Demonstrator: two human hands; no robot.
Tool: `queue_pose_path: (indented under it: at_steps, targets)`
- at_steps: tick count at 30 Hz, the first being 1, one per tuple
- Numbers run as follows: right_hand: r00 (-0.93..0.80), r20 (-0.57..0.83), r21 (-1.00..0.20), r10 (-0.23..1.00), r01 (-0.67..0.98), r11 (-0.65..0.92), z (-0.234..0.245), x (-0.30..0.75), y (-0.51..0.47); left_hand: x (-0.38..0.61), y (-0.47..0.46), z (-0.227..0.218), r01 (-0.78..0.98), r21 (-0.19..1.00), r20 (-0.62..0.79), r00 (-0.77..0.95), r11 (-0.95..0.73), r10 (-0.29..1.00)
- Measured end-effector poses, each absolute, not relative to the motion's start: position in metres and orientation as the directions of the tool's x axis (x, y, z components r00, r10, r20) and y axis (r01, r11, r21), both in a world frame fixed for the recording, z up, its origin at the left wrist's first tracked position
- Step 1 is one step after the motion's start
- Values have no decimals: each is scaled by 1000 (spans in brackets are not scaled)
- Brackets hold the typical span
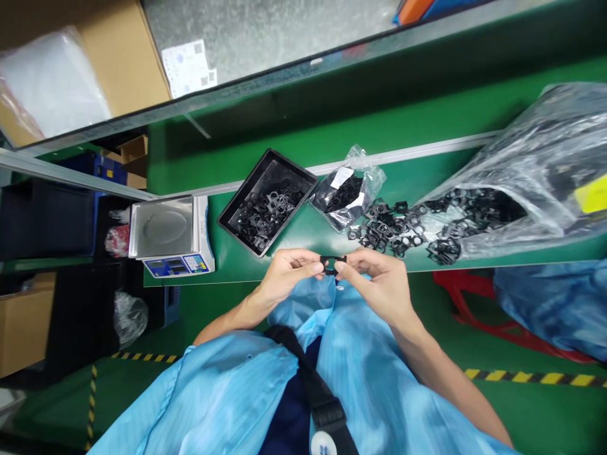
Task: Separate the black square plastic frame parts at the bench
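Note:
A small black plastic part with a round hole (333,258) is pinched between both hands at the table's front edge. My left hand (290,273) grips its left end between thumb and fingers. On its right end, my right hand (379,278) closes thumb against fingers. Just beyond the hands, a pile of similar black parts (389,226) lies loose on the green tabletop. A black tray (229,222) holding many more stands ahead and to the left. Between tray and pile rests a clear plastic bag (374,180) with black parts and white labels in it.
At the right, a large clear bag (535,164) lies on its side, its mouth spilling black parts. A weighing scale (168,227) stands at the table's left end. A metal shelf (284,38) with a cardboard box (128,50) overhangs the back. A red stool (467,303) is at lower right.

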State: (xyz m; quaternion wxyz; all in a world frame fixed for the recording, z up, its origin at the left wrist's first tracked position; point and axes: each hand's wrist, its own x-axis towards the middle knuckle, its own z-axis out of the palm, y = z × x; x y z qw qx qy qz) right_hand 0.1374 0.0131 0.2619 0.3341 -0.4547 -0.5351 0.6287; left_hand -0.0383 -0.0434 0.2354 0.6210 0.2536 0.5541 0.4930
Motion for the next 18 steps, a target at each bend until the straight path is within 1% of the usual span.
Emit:
queue_pose_path:
  at_steps: [5, 10, 18]
  targets:
    - [-375, -225, -974, 899, 58, -220, 262, 138, 13, -41, -46, 241, -294, 886, -407, -118, 360, 906]
    - [-385, -259, -961, 886, 10, -276, 264, 138, 16, -45, -45, 242, -349, 877, -372, -57, 331, 926]
    - [-396, -291, -946, 871, -19, -325, 264, 134, 15, -38, -45, 238, -410, 858, -386, -116, 310, 915]
